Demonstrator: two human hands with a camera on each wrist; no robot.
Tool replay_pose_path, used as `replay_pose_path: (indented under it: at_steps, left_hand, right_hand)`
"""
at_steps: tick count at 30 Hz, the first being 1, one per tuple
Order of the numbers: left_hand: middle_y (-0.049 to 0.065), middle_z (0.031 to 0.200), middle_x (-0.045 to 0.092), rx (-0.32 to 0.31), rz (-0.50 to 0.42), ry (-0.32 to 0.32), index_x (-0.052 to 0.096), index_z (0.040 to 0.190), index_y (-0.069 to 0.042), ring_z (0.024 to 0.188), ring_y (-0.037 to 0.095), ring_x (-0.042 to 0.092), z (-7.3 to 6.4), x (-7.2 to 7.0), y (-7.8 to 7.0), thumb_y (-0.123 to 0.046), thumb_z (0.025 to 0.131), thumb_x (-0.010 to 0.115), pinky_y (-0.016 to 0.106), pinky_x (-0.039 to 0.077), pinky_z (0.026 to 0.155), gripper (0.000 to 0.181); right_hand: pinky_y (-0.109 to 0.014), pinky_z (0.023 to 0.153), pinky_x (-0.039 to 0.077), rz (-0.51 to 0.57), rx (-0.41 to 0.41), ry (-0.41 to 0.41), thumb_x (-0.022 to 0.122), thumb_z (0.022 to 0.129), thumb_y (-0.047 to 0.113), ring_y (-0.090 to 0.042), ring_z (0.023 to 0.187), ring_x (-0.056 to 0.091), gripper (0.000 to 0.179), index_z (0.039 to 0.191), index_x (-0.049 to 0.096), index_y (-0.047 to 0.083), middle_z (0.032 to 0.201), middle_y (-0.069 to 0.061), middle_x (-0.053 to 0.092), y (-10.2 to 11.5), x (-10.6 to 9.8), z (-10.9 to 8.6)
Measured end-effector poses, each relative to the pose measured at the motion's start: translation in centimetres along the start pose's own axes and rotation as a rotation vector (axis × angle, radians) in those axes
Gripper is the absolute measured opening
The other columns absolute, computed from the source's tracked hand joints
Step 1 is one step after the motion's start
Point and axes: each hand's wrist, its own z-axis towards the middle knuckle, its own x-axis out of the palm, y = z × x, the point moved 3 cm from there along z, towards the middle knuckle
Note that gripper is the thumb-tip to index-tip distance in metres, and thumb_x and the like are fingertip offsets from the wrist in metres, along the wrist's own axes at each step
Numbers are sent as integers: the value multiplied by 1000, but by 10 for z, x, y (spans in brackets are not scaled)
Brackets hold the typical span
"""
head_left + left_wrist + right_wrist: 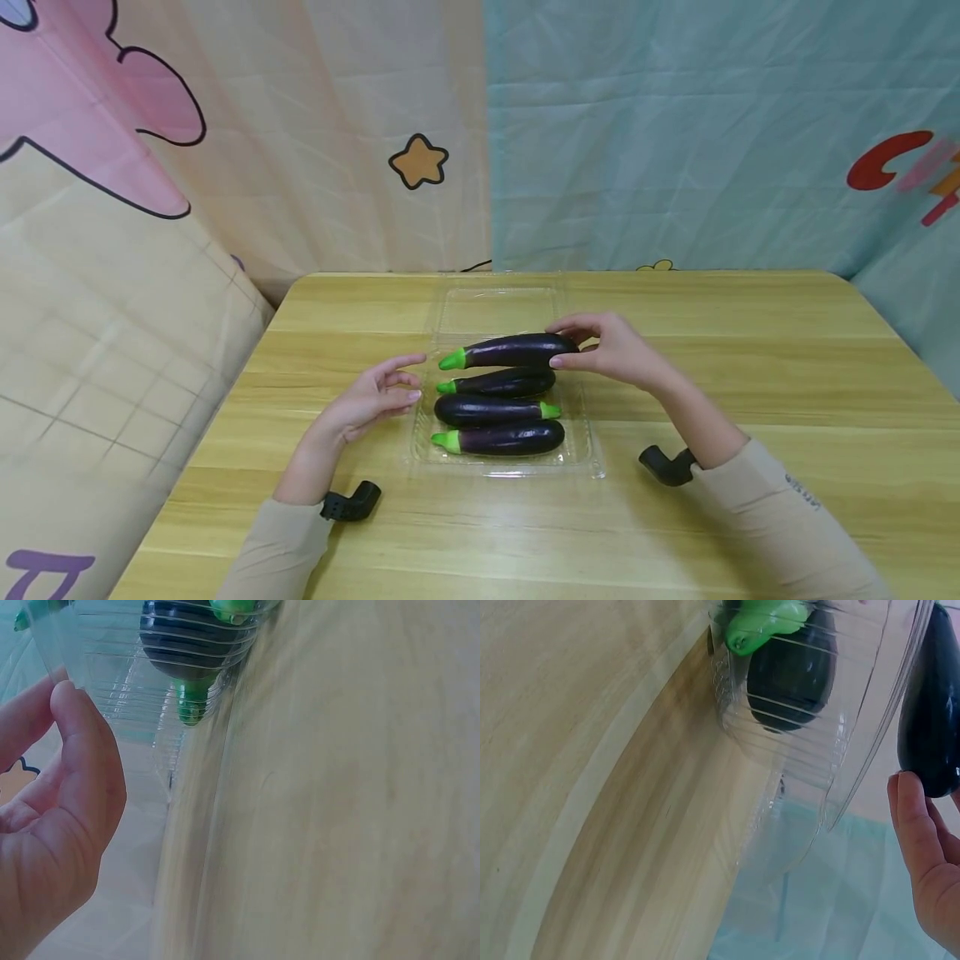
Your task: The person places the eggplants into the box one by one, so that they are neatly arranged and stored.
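The held eggplant (517,351) is over the far part of the clear box (588,454), and the right wrist view shows it raised above the rim. Its long axis runs crosswise over the box, stem (452,360) toward the box's left side, blunt end toward its right. The right hand (611,350) comes in from the right of the box and pinches that blunt end, thumb on the near side, fingers on the far side. So it is plainly the nearer hand.

The left hand (367,404) is at the box's left side, just beside the stem end, its thumb and forefinger parted and the other fingers loosely bent, with nothing gripped. I cannot tell whether its fingertips touch the box wall.

Inside the box three more eggplants lie roughly parallel to the held one: the far one (502,382) with its green end to the left, the middle one (480,410) with its green end to the right, the near one (510,437) to the left again. The lid (498,310) lies folded back beyond the box, on the table (750,375).
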Motion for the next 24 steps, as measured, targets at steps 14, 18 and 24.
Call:
replay_pose_path:
  at_steps: [14, 18, 24]
  left_hand:
    - [6, 102, 52, 2, -8, 2, 25, 144, 2, 77, 7, 58, -1, 1, -2, 5, 88, 57, 19, 51, 69, 64]
    - [4, 101, 52, -6, -2, -4, 25, 144, 1, 77, 7, 58, -1, 1, -3, 5, 88, 56, 19, 51, 69, 64]
    - [2, 99, 53, -17, -1, -16, 26, 144, -1, 77, 7, 58, -1, 2, -2, 6, 88, 56, 18, 51, 69, 64]
  right_hand:
    - [-31, 74, 53, 13, -3, 29, 77, 77, 22, -19, 85, 59, 42, 113, 65, 3, 100, -9, 65, -1, 17, 1]
    - [-31, 73, 53, -18, 1, 37, 77, 77, 24, -19, 85, 59, 43, 114, 64, 4, 99, -8, 66, -1, 22, 1]
    - [-29, 71, 54, -76, -22, 35, 78, 76, 23, -18, 84, 60, 43, 112, 65, 4, 99, -8, 66, 0, 28, 0]
